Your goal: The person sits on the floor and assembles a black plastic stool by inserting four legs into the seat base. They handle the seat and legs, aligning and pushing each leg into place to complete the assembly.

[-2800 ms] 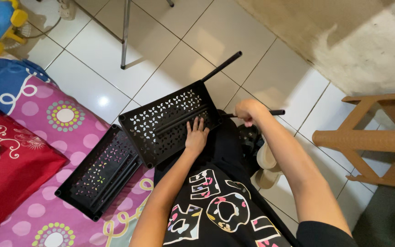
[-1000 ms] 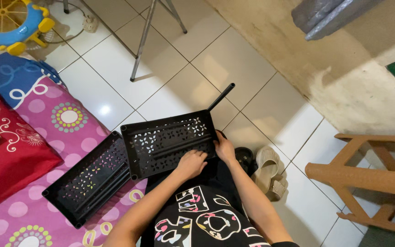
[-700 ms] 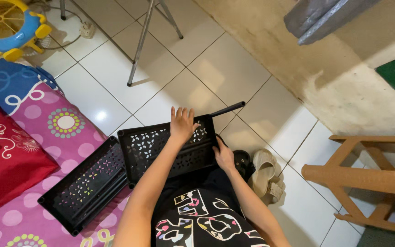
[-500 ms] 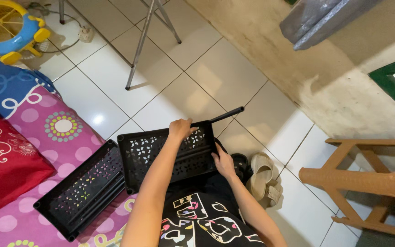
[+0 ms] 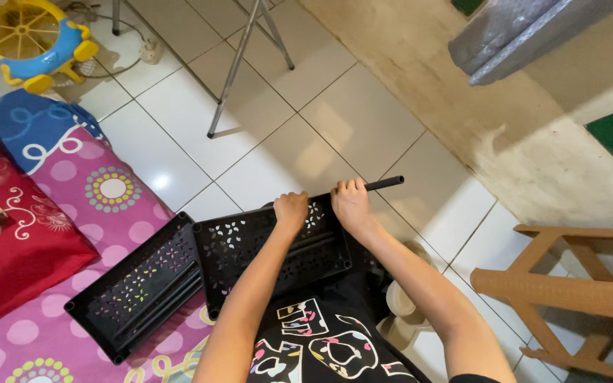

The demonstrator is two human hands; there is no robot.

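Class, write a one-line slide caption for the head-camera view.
Both hands, left hand and right hand, grip the far edge of a black perforated tray beside a black rod.

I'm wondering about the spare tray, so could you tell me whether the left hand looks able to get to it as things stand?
Probably yes. The spare tray lies beside the held tray, on the left hand's side, with nothing between; that hand would first have to let go of the held tray's edge.
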